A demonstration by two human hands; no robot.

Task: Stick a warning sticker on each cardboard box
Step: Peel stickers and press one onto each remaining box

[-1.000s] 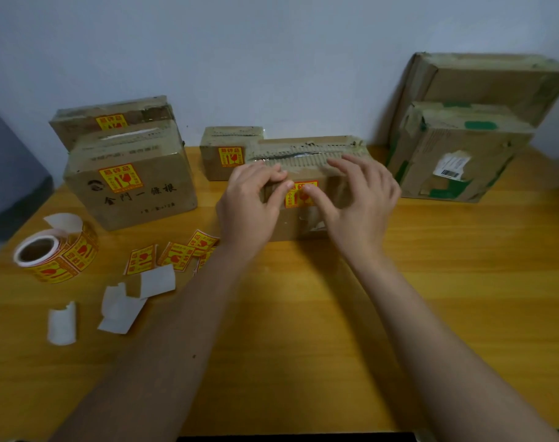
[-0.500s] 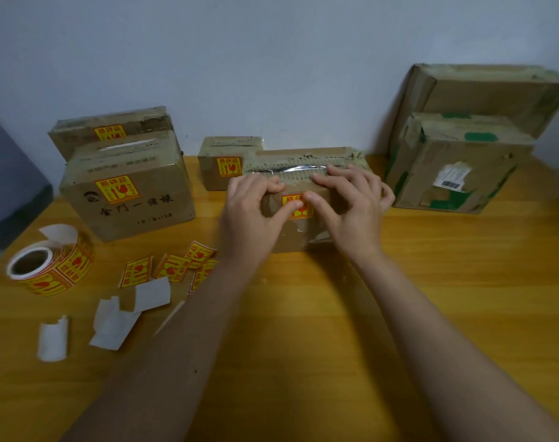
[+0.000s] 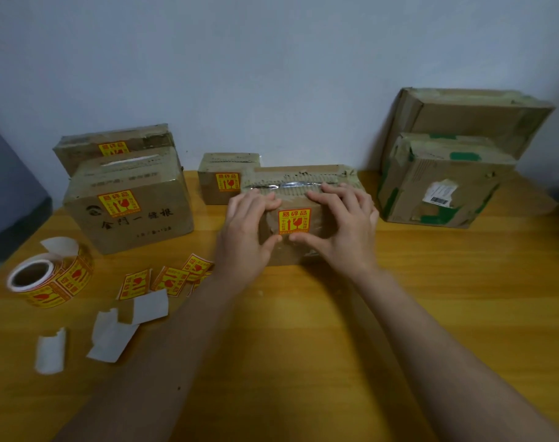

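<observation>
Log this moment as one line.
left hand: grips middle cardboard box | right hand: grips same box | warning sticker: on box front | green-taped box: no warning sticker visible

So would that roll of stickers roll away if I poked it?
Probably not far. The sticker roll seems to lie flat, hole facing up, so a poke would likely just slide it along the table. Stood on its round edge it could roll. Its loose paper tail looks curly and floppy, so lifting by that might unwind it.
</observation>
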